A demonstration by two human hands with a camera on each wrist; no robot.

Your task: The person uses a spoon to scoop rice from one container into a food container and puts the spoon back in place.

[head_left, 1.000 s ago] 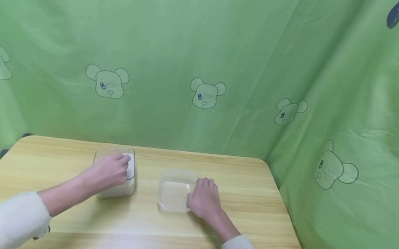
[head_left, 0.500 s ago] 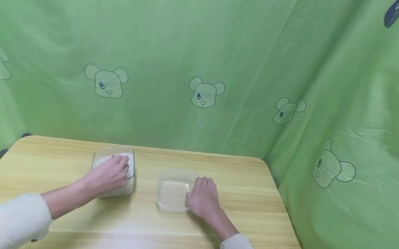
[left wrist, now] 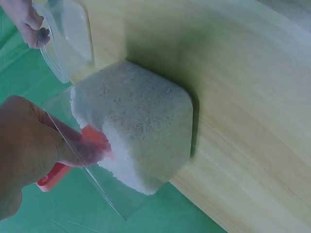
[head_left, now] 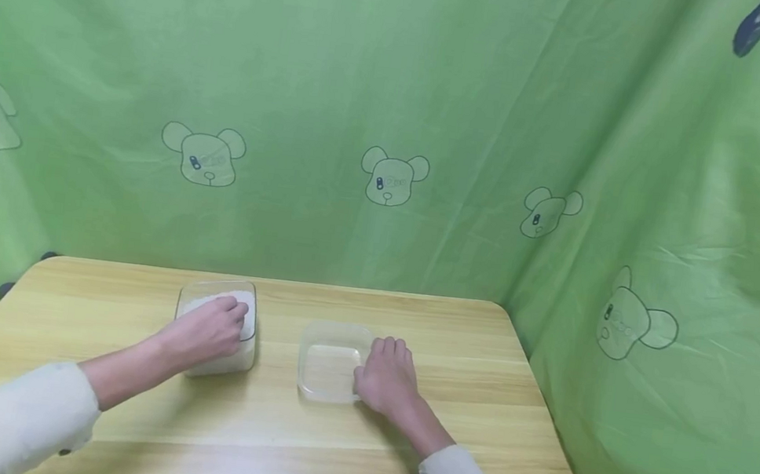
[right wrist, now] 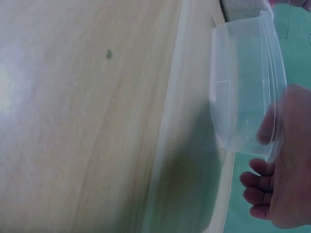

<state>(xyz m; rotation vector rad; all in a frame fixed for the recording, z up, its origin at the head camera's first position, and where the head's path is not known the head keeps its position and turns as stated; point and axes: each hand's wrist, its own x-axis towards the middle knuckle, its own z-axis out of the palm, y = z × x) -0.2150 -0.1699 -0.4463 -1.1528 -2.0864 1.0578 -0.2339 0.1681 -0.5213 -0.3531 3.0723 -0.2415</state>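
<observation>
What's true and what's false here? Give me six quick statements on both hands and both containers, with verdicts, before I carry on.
1. The left hand holds a red tool. True.
2. The right hand grips the side of the clear box. True.
3. The grain container holds white grains. True.
4. The grain container and the clear box touch each other. False: the head view shows bare tabletop between them.
5. In the head view, the clear box stands left of the grain container. False: it stands to the right.
6. The red tool lies on the tabletop. False: it is in the left hand, at the white grains.
</observation>
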